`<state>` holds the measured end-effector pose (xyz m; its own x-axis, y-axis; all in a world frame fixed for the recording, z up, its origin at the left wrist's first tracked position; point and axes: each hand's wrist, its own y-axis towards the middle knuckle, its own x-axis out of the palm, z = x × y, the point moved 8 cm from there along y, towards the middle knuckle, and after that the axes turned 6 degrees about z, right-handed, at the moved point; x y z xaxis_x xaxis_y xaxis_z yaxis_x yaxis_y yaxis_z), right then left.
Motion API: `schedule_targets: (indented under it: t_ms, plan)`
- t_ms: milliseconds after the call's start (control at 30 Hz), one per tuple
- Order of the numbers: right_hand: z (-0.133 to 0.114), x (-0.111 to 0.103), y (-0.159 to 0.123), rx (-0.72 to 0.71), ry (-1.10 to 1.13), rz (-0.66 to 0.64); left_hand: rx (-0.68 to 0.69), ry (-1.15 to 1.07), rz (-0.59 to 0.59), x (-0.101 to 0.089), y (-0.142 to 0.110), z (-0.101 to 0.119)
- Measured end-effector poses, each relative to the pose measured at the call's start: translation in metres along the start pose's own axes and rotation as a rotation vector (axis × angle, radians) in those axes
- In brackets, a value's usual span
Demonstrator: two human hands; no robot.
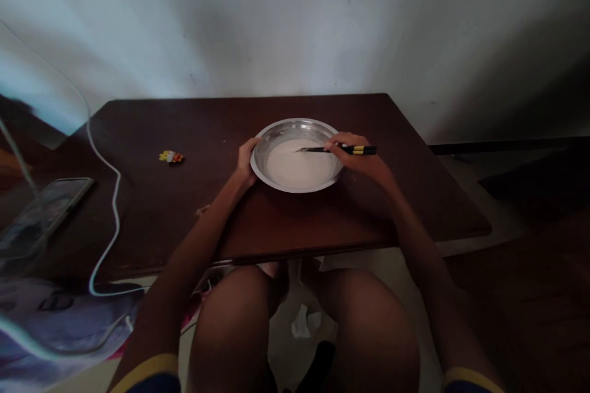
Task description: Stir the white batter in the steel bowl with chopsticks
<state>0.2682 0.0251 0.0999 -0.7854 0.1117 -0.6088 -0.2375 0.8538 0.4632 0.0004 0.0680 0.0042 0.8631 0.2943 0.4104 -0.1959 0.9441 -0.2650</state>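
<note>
A round metal bowl [276,132] of white batter-like liquid sits on a dark brown wooden table [207,209]. My left hand [246,163] grips the bowl's left rim, fingers curled round the edge. My right hand [354,156] is closed on a utensil with a black and yellow handle [362,149]. Its metal tip reaches left into the white liquid near the bowl's middle.
A small yellow and red object [171,156] lies on the table left of the bowl. A phone [46,212] and a white cable [110,196] sit at the far left. A white wall stands right behind the table. My knees show below the table's front edge.
</note>
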Motion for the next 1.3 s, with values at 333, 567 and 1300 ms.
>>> schedule_targets:
  t_ms: [333, 567, 1300]
  plan:
    - [-0.011, 0.014, -0.003, 0.023, 0.122, -0.203, 0.021, -0.002, 0.028, -0.001, 0.0, 0.002]
    - [0.006, -0.029, -0.002, 0.09, 0.013, -0.051, -0.004, -0.012, 0.004, 0.006, -0.007, 0.003]
    - [-0.009, 0.0, -0.001, -0.006, 0.076, -0.092, -0.004, 0.012, 0.028, 0.002, -0.004, 0.001]
